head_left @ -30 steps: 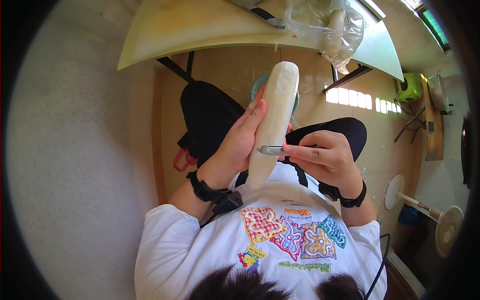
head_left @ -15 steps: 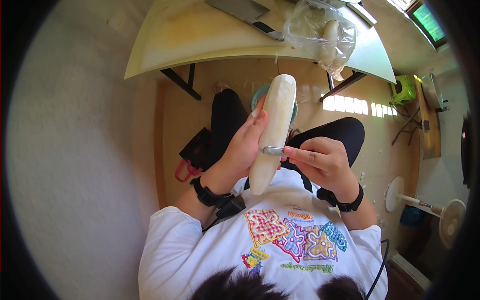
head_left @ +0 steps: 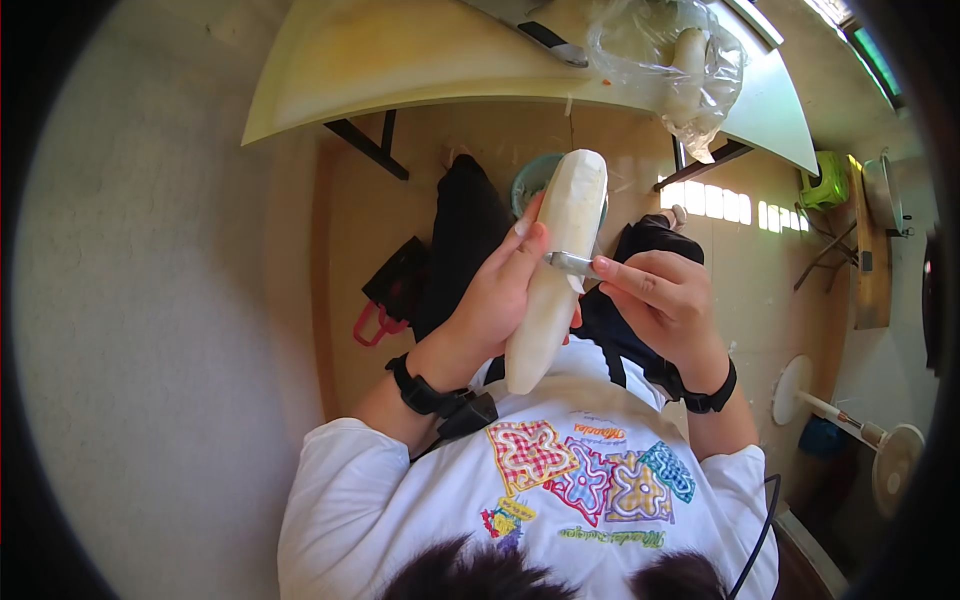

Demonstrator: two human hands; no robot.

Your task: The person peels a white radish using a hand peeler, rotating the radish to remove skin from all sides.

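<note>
A long white radish (head_left: 545, 325) is tilted over my lap, its blunt peeled end pointing away from me. My left hand (head_left: 500, 290) is wrapped round its left side. A metal peeler (head_left: 571, 263) lies across the upper half of the radish, with a small strip of peel curling beside it. My right hand (head_left: 660, 300) grips the peeler's right end, index finger stretched along it. Behind the radish, partly hidden by it, a teal basin (head_left: 530, 180) rests on the floor.
Ahead, a table (head_left: 400, 75) bears a knife (head_left: 550, 42) and a clear plastic bag (head_left: 715, 85) with radishes inside. A black bag (head_left: 398, 283) with pink handles is on the floor at left. A white fan (head_left: 897, 470) and a green stool (head_left: 825, 180) stand at right.
The peeler in my right hand has moved up along the radish, away from me, and a strip of peel now shows. My right knee has shifted inward. The view has moved slightly.
</note>
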